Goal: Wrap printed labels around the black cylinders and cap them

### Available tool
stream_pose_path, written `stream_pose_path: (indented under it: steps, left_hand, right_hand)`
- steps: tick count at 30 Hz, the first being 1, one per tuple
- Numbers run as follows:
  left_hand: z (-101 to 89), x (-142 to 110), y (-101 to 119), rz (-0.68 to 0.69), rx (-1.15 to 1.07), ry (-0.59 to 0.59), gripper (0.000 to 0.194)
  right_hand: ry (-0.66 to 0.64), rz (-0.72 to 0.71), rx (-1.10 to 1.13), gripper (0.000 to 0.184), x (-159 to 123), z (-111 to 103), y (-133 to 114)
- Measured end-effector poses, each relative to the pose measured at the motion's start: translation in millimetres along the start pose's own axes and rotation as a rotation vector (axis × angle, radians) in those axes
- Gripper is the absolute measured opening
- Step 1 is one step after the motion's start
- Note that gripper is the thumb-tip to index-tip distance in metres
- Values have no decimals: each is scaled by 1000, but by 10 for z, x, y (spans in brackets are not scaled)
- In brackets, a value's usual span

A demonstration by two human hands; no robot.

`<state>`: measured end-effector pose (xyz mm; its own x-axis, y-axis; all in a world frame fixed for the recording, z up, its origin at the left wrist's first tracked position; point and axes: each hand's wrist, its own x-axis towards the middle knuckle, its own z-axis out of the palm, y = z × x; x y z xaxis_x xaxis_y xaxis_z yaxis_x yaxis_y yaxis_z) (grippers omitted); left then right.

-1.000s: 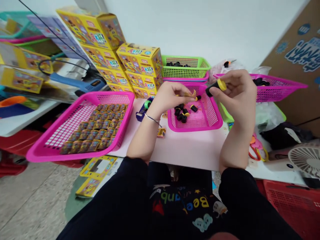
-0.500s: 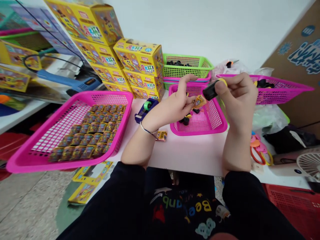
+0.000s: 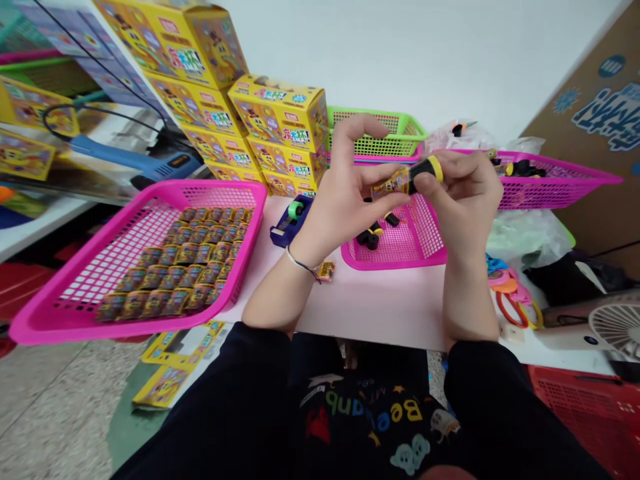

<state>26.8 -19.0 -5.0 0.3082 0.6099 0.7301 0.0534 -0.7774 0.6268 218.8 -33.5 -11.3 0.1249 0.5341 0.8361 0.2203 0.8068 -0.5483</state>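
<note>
Between the fingers of my right hand (image 3: 463, 193) is a small black cup (image 3: 419, 169) with a yellow rim, tilted on its side. My left hand (image 3: 345, 190) pinches a printed yellow sleeve (image 3: 395, 184) with thumb and a finger, its index finger raised and bent. The sleeve meets the end of the cup; how far it goes over is partly hidden by my fingers. Both hands are above a pink basket (image 3: 400, 263) holding several black and yellow cups (image 3: 370, 239). A flat stack of printed sleeves (image 3: 326, 271) lies on the table beside my left wrist.
A large pink basket (image 3: 254, 233) at left holds rows of wrapped cups (image 3: 187, 253). A blue tape dispenser (image 3: 287, 227) and stacked yellow boxes (image 3: 280, 113) stand behind. At right are another pink basket (image 3: 560, 183), scissors (image 3: 513, 310) and a fan (image 3: 617, 323).
My left hand has turned and risen, bringing the sleeve against the end of the cup. My right hand has shifted slightly left, and the cup now tilts less steeply.
</note>
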Motion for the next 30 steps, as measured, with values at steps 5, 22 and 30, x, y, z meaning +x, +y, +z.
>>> stream_pose_path:
  steps: [5, 22, 30]
  left_hand:
    - [-39, 29, -129, 107, 93, 70, 56]
    - [127, 133, -410, 475, 17, 307, 66]
    - [36, 66, -239, 50, -298, 114, 92]
  right_hand:
    - [-14, -16, 73, 45, -56, 116, -92]
    - [-131, -136, -204, 66, -53, 61, 174]
    - [-256, -319, -666, 55, -228, 170, 88]
